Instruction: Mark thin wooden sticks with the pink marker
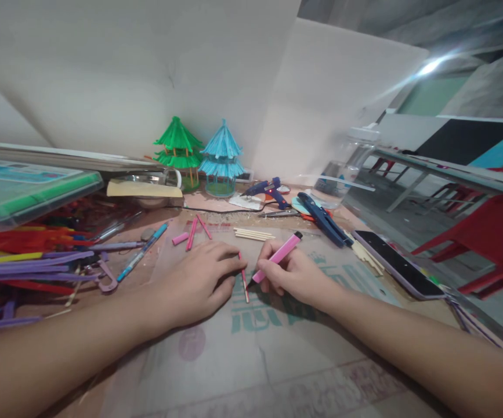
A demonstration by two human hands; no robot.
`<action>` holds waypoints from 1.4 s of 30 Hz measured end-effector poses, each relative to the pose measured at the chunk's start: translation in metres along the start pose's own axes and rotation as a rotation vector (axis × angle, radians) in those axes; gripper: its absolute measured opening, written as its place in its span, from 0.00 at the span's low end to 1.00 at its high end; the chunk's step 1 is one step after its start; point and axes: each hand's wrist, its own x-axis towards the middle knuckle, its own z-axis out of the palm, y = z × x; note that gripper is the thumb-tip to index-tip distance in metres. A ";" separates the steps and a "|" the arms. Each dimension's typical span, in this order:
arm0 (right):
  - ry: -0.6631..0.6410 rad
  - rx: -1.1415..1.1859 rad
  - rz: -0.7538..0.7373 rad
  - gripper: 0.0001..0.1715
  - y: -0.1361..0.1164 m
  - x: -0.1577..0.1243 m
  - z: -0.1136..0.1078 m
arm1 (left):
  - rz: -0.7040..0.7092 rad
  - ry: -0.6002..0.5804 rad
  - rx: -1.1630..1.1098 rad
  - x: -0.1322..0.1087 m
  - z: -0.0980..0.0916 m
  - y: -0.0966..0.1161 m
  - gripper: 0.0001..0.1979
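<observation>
My left hand (199,281) lies palm down on the cardboard sheet (277,348), its fingertips pressing a thin pink stick (243,278) flat against it. My right hand (295,273) is closed round a pink utility knife (279,255), whose dark tip touches the stick near its lower end. Several more pink stick pieces (192,232) lie just beyond my left hand. A small bundle of bare wooden sticks (253,234) rests behind them.
Green (178,151) and blue (221,157) stick pagodas stand at the back wall. A blue glue gun (266,190), blue pliers (323,219) and a phone (397,264) lie to the right. Coloured sticks (20,261) and a plastic box (25,191) crowd the left. Red chairs (486,238) stand beyond the edge.
</observation>
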 end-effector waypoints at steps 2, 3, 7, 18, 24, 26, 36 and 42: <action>0.058 -0.025 -0.024 0.11 0.002 0.002 0.000 | 0.005 0.000 0.005 0.000 0.000 0.000 0.18; 0.078 -0.036 -0.030 0.10 0.003 0.003 0.000 | 0.007 0.000 0.008 0.001 0.000 0.000 0.18; 0.106 -0.056 -0.023 0.09 0.003 0.004 0.001 | 0.011 -0.004 0.016 0.001 -0.001 0.000 0.18; -0.102 0.009 0.029 0.11 -0.003 -0.003 0.000 | 0.015 0.007 0.016 0.000 0.000 -0.001 0.17; -0.098 0.028 0.040 0.11 -0.002 -0.003 0.000 | 0.008 -0.009 0.015 0.000 0.000 0.000 0.17; -0.055 0.022 0.045 0.11 -0.002 -0.002 0.001 | 0.005 -0.007 0.021 0.000 0.000 -0.001 0.18; -0.057 0.011 0.037 0.12 -0.002 -0.002 0.000 | -0.001 -0.013 0.022 0.000 -0.001 0.000 0.18; 0.108 -0.056 -0.022 0.11 0.002 0.002 0.000 | 0.006 -0.033 0.018 0.001 -0.003 0.002 0.19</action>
